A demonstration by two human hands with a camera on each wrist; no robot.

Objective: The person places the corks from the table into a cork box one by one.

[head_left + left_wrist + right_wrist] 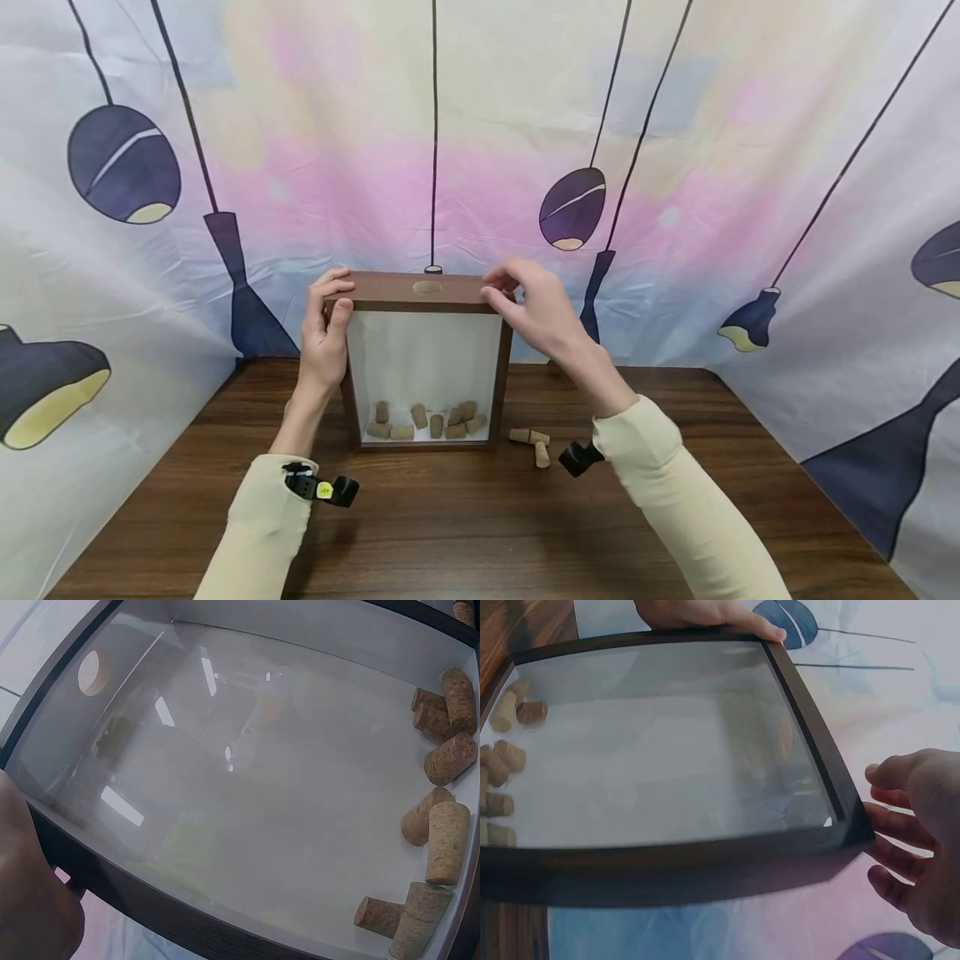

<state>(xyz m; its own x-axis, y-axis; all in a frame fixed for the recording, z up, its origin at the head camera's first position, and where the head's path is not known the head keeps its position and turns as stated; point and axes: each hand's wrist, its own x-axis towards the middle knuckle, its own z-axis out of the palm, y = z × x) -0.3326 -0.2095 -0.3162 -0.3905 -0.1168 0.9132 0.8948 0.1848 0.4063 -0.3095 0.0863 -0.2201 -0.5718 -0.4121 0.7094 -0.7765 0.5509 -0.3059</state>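
Observation:
A dark-brown wooden shadow box (375, 293) with a clear front and white back stands upright on the table. Its top edge has a round hole (427, 287). Several wine corks (437, 426) lie along the bottom inside it. My left hand (324, 342) grips the upper left corner, thumb in front and fingers over the top. At the upper right corner is my right hand (536, 304), its fingers loosely bent. In the right wrist view the right hand (926, 832) is close beside that corner; whether a fingertip touches it I cannot tell. Nothing is held in it.
Three loose corks (542, 454) lie on the brown wood-grain table (450, 533), just right of the box. A cloth backdrop (337, 125) printed with hanging lamps surrounds the table at the back and sides. Wrist cameras (345, 492) are strapped over both sleeves.

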